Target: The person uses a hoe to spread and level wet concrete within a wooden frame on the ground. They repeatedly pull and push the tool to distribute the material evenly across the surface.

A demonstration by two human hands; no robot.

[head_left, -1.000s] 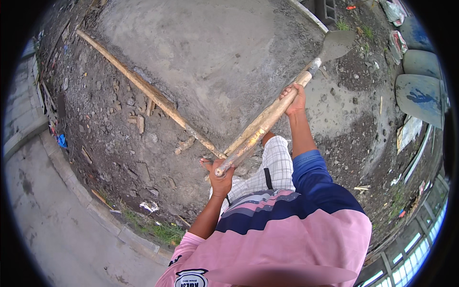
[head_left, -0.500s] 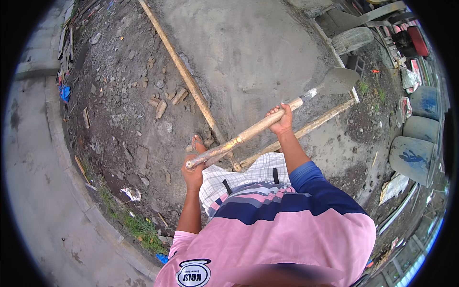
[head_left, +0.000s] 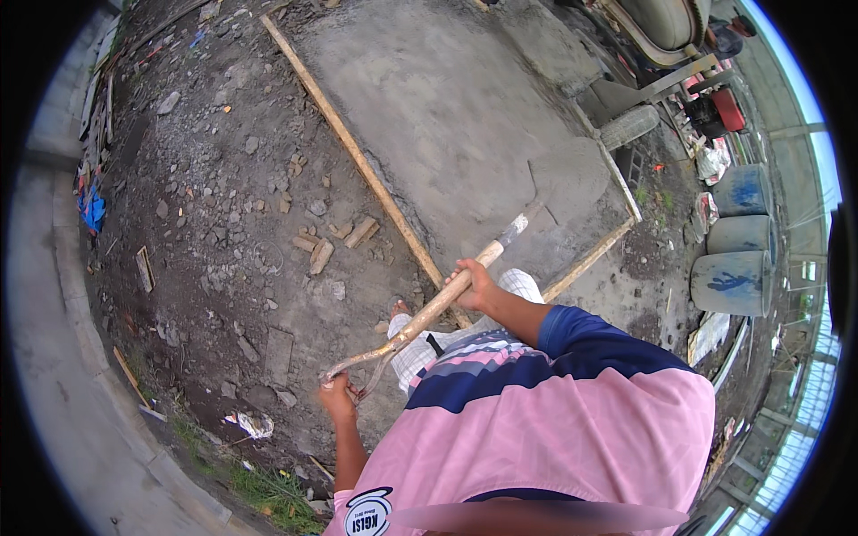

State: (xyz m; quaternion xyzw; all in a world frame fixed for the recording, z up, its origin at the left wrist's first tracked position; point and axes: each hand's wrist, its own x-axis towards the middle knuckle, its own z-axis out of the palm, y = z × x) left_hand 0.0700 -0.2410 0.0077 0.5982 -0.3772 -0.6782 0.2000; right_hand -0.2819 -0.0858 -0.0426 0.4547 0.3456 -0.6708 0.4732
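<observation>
A long shovel (head_left: pixel 427 316) slants across in front of me, its wooden shaft running from lower left to upper right. My left hand (head_left: pixel 338 398) is closed round the grip at the handle's end, low at my left side. Farther up, my right hand (head_left: pixel 474 284) wraps the middle of the shaft. The blade (head_left: pixel 574 174), coated in grey, rests on the wet concrete (head_left: pixel 429 116) at the slab's right part. Wooden form boards edge this slab: a long left board (head_left: pixel 357 165) and a near board (head_left: pixel 590 257). My legs stand astride the near left corner.
Rubble and wood blocks (head_left: pixel 362 233) lie on the dirt to the left. A mixer drum (head_left: pixel 663 22), a wheel (head_left: pixel 630 128) and a red machine part (head_left: pixel 728 109) stand at upper right. Several blue-stained barrels (head_left: pixel 733 284) line the right. A curb (head_left: pixel 98 393) bounds the left.
The shovel blade has moved left and down onto the wet concrete. My left hand has dropped lower, and the right hand has come nearer my body. The view has shifted.
</observation>
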